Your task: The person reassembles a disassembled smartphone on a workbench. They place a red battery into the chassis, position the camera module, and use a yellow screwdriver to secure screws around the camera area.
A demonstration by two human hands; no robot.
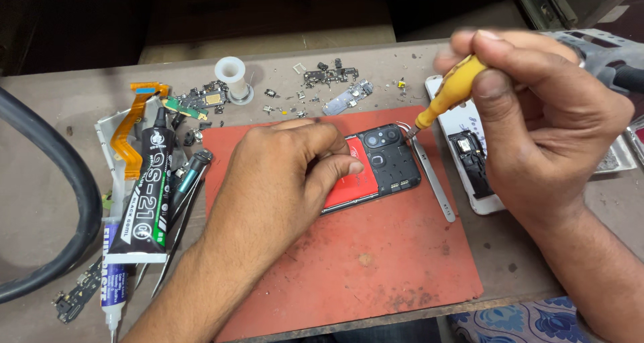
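Two hands work: your left hand presses the red phone flat on the red mat, your right hand grips the yellow screwdriver at its top corner, black inner cover still fitted.

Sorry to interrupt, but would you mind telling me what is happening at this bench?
A person is working on an opened red phone lying on a red mat. The left hand presses the phone down, while the right hand holds a yellow-handled screwdriver, its tip at the phone's upper corner. Tweezers lie beside it.
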